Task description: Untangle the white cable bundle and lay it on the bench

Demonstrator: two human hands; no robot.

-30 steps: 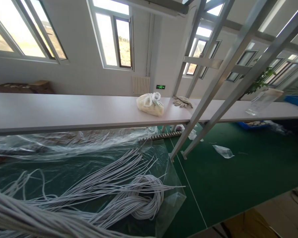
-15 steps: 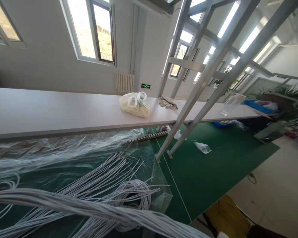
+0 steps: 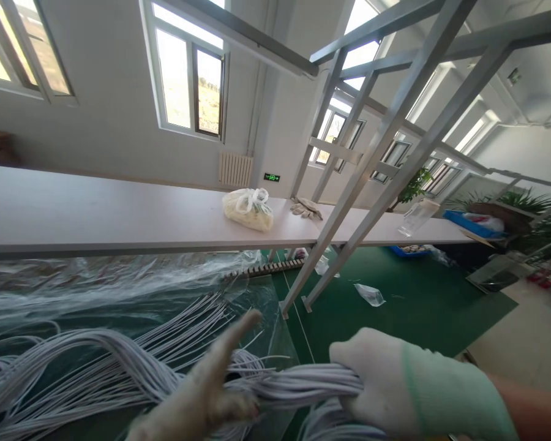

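My right hand (image 3: 376, 380), in a white knit glove with a pale green cuff, is wrapped round a thick bundle of grey wires (image 3: 303, 383). My left hand (image 3: 197, 392), in a stained glove, is at the bundle with its fingers spread apart; whether it touches the wires I cannot tell. To the left the bundle rises in an arch and fans out. More loose wires (image 3: 202, 318) lie on the green table (image 3: 422, 306) behind my hands, and a coil of wire (image 3: 248, 361) is partly hidden by my left hand.
A white shelf (image 3: 96, 208) spans the table, bearing a tied plastic bag (image 3: 248, 211), gloves (image 3: 307, 208) and a clear container (image 3: 417, 217). Slanting metal posts (image 3: 349, 208) stand at right. Clear plastic sheeting (image 3: 119, 275) lies below the shelf, with a scrap of plastic (image 3: 370, 294) at right.
Both hands have come into view at the bottom, the right one holding the wire bundle. The bundle now arches up at left. The camera view has tilted upward slightly.
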